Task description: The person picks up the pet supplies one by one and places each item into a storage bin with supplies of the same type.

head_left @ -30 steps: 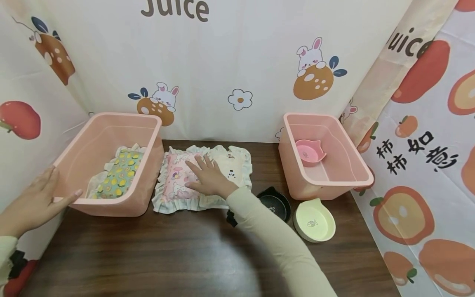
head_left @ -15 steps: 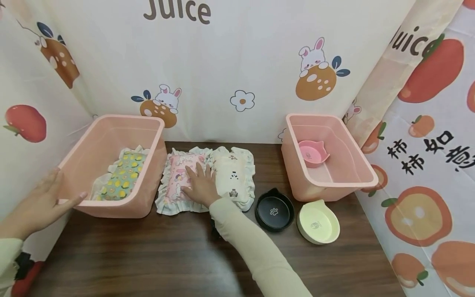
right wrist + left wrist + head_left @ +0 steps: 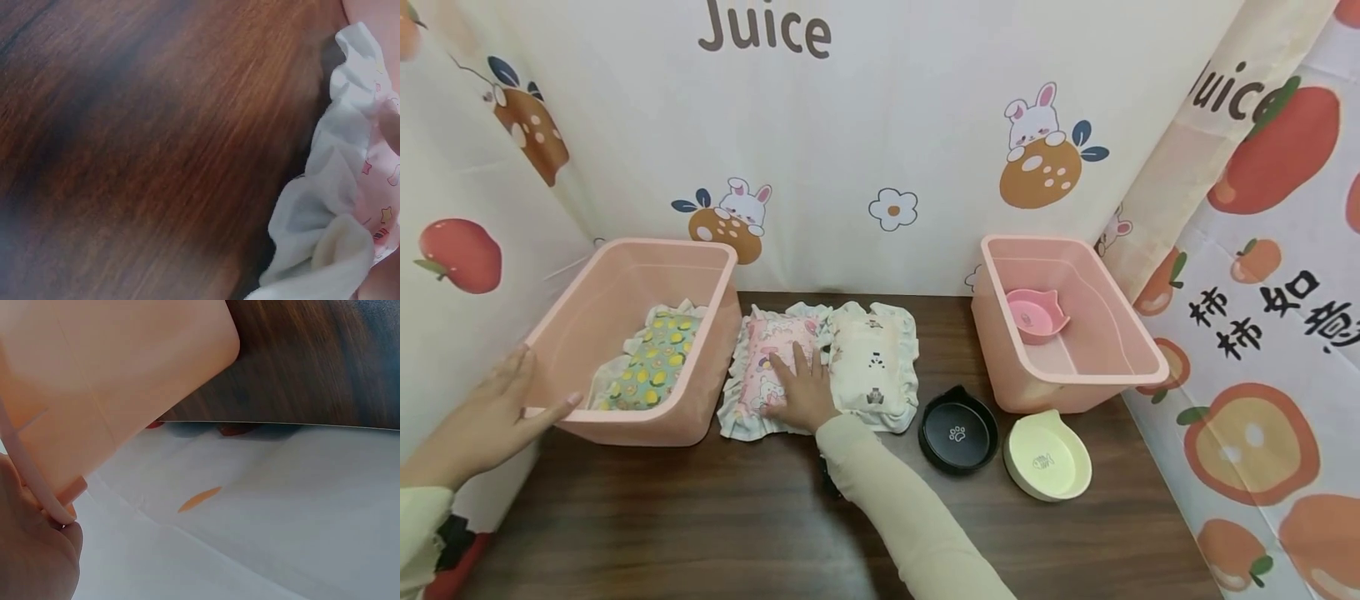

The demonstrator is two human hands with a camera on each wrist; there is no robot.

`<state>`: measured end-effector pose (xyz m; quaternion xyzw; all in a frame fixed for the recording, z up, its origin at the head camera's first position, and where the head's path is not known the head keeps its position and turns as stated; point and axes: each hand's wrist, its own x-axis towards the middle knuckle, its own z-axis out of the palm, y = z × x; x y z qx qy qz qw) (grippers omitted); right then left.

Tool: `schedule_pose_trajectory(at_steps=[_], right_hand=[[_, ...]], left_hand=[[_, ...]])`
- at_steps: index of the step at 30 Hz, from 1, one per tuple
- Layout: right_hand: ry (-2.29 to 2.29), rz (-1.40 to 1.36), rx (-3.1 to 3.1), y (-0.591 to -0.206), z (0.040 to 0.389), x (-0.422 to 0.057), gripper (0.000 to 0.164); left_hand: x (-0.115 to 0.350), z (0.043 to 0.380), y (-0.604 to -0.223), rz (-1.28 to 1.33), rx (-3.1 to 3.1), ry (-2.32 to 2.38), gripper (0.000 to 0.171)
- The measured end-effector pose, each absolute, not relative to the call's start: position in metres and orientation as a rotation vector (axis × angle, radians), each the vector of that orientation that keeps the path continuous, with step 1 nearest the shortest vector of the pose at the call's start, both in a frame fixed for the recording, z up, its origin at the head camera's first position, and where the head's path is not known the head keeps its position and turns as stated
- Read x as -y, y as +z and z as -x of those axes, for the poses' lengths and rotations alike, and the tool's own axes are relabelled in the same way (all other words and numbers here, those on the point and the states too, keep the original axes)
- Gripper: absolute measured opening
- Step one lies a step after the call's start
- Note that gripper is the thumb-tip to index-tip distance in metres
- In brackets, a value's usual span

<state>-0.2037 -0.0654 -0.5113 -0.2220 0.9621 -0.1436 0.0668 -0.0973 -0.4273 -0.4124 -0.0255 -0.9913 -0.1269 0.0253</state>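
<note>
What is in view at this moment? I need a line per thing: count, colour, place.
Table: one, brown, beneath.
Left tub: one, pink, far left.
Right tub: one, pink, right.
Lemon-print pillow: one, green, inside left tub.
Pink pillow: one, pink, between tubs.
Cream pillow: one, cream, right of pink pillow.
Pink bowl: one, pink, inside right tub.
Yellow bowl: one, pale yellow, before right tub.
Black bowl: one, black, left of yellow bowl.
Printed cloth: count unclear, mostly white, behind and both sides.
Wrist gear: two, black, by the sleeves.
Sleeves: two, pale, on the arms.
Left hand: one, on left tub's rim.
Right hand: one, on pink pillow.
</note>
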Motion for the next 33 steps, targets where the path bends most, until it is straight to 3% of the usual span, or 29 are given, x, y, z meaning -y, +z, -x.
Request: schedule_pose_trajectory(at_steps=[12,24,33], right_hand=[[-0.468,0.669,-2.888,-0.5188,0.2034,0.0670,0.095],[-0.448,0.718,-2.921,-0.5174,0.2038,0.0670,0.082],[-0.403,0.681,-2.890,-0.5188,0.2078,0.0731,0.091]], left_hand=[[0.4263,0.0952,-0.4138,0.016,3.081,-0.381,0.096],[0.4253,0.0949,-0.4129,-0.020,3.092,-0.395,0.098],[0.4250,0.0969,-0.4128,-0.030,3.097,-0.410,0.097]])
